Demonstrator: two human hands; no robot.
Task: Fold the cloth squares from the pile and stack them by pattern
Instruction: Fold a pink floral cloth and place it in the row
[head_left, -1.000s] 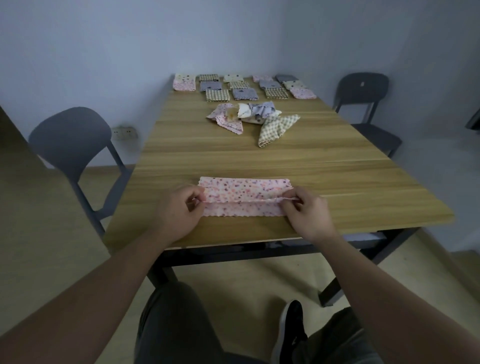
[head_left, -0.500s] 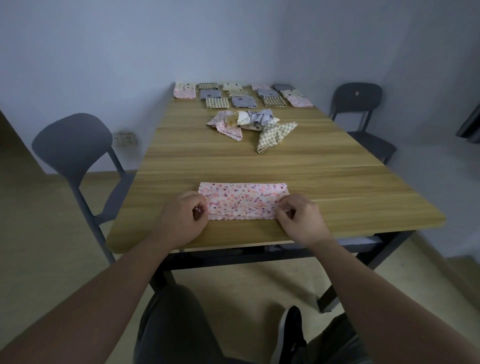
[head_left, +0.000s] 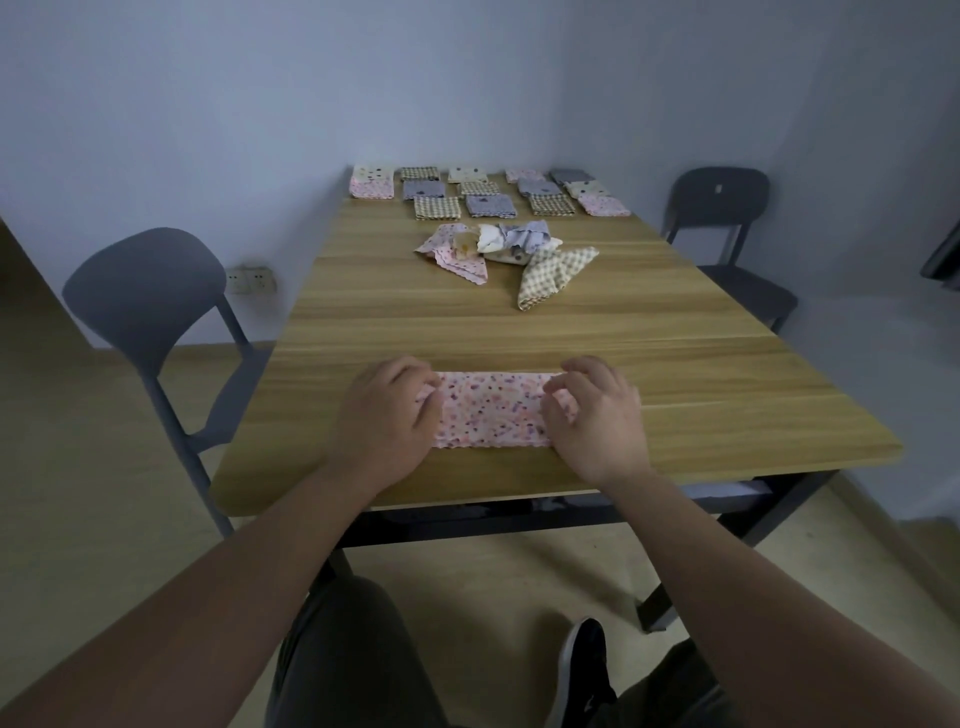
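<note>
We see a long wood-grain table (head_left: 675, 364) w/ dark legs, its seams running across the top. Near the front edge, approx ctr, a pink floral strip (head_left: 493, 410) lies flat on the wood. It's folded into a long band, lengthwise along that edge.

Past mid-table, well apart from the strip, sits a loose pile (head_left: 511, 241) of unfolded cloths. A pink scalloped cloth (head_left: 460, 260) is at L, white & grey-blue ones are bunched in the middle, and a tan checked cloth (head_left: 553, 275) trails toward us at R.

Along the far edge we make out folded squares (head_left: 491, 205) in short rows, side by side: checked, grey-blue, cream dotted, pink. At far L a pink folded square (head_left: 370, 188) sits just in front of a cream dotted one.
</note>
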